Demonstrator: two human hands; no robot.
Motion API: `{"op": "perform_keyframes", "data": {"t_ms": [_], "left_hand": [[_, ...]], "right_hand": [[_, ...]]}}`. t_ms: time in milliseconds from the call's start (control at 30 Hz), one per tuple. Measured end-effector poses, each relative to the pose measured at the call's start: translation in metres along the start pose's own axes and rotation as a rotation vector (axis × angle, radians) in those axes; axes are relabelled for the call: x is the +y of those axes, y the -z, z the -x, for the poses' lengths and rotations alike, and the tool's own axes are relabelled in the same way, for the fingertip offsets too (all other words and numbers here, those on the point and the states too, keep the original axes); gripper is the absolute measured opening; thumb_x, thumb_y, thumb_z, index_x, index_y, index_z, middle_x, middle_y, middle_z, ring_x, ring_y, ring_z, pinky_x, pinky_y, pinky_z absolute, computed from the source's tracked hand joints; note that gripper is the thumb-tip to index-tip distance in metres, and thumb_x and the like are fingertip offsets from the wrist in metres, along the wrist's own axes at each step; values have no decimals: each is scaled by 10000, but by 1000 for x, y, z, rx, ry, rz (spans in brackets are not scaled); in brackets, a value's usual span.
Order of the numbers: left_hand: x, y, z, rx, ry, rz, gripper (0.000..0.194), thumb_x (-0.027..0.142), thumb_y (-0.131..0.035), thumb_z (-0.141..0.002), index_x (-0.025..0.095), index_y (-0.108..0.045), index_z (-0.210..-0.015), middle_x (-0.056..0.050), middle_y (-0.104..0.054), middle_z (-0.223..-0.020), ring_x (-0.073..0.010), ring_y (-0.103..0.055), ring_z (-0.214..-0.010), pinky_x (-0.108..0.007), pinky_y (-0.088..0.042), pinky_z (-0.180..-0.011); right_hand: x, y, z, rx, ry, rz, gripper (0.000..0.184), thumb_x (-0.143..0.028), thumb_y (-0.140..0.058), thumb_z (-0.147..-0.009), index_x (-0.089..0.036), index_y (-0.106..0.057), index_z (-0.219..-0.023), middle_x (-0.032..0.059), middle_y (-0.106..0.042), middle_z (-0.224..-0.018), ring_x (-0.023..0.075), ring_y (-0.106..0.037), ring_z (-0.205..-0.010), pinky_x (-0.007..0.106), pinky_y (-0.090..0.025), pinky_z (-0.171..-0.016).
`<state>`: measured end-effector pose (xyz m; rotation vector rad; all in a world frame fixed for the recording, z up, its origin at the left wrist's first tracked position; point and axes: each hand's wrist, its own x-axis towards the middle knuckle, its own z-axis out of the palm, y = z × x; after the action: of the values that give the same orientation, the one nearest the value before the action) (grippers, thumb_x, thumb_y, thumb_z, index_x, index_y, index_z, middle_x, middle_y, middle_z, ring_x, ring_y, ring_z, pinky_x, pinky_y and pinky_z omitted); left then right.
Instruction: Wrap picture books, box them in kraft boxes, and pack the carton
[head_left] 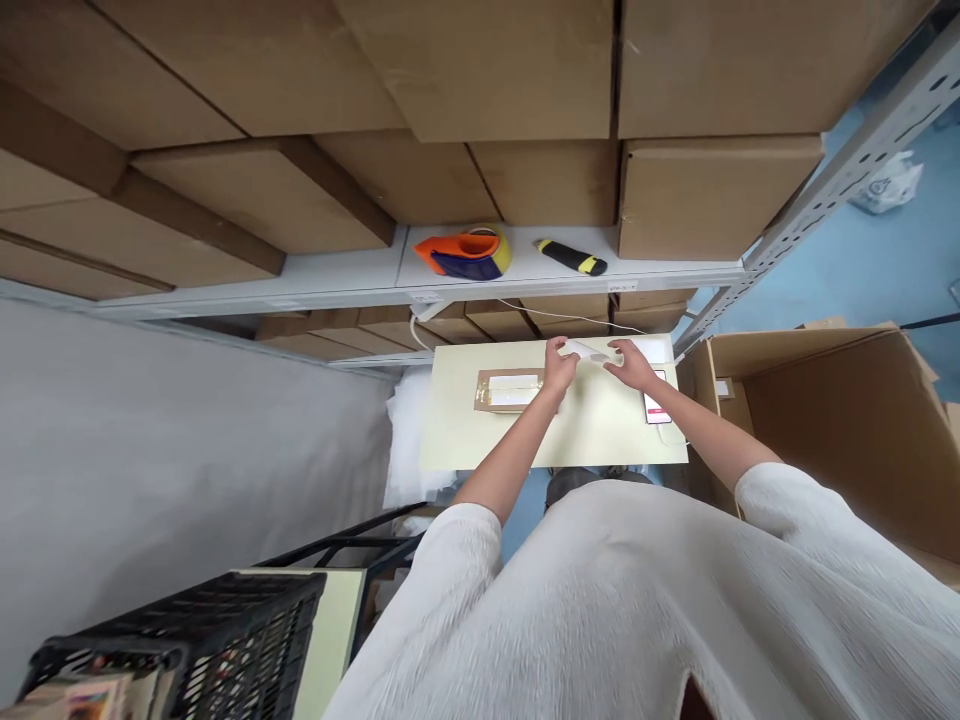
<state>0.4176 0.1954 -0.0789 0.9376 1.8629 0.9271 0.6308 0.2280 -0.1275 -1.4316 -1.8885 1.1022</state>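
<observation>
Over the pale table (465, 445), my left hand (559, 367) pinches the left end of a small white paper slip (583, 350). My right hand (631, 365) has its thumb and fingers closed at the slip's other end. What is printed on the slip is too small to read. A small brown cardboard box (487, 393) lies left of my left hand, with clear tape and a white label on top. Below my right wrist rests a phone (658, 408) with a lit screen, partly covered by my forearm. A white stack or pad (654, 348) sits at the table's back right corner.
An orange and blue tape dispenser (465, 255) and a black and yellow box cutter (571, 257) lie on the shelf (337, 275) among large cartons (720, 195). A big open carton (832, 440) stands at the right. At lower left is a black crate (247, 640).
</observation>
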Motion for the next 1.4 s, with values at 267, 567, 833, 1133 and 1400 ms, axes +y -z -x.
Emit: {"op": "perform_keyframes", "data": {"t_ms": [267,567,833,1133,1400], "left_hand": [[-6,84,3,87,-208,6,551,95,-616,-897,319,-607,-1400,-42,-569,-1654,-246,-546,-1541,-358,-508,-1205],[-38,150,-17,49,-176,306,209,193,-671,-952,243,-637,-1151,-53,-745,-1130,-195,-725,-1087,-350,-568,-1043],[-72,178,-25,-78,-130,233,272,117,-743,-830,227,-668,-1068,20,-698,-849,-155,-692,-805,-320,-574,-880],[-103,189,-19,-51,-139,21,363,57,-764,-837,245,-688,-1137,25,-699,-853,-166,-686,-814,-326,-557,-891],[-128,189,-18,-39,-210,-67,474,25,-740,-875,252,-604,-1268,-19,-672,-1109,-144,-648,-844,-324,-542,-906]], "right_hand": [[-71,-30,-12,78,-9,-317,251,-500,-696,-854,-266,-619,-898,47,-745,-977,229,-696,-915,394,-588,-918],[-119,-71,-10,115,-78,-333,328,-523,-749,-780,-261,-590,-896,-28,-600,-753,172,-525,-703,318,-462,-666],[-133,-108,3,77,-109,-338,316,-499,-739,-770,-255,-584,-896,-39,-594,-740,163,-514,-700,313,-447,-677],[-131,-137,13,66,-268,-150,323,-261,-713,-718,-255,-655,-1035,-31,-665,-921,162,-613,-765,328,-549,-799],[-131,-150,16,86,-337,29,385,-192,-724,-713,-281,-595,-1065,-29,-680,-953,195,-661,-869,337,-553,-842]]}}
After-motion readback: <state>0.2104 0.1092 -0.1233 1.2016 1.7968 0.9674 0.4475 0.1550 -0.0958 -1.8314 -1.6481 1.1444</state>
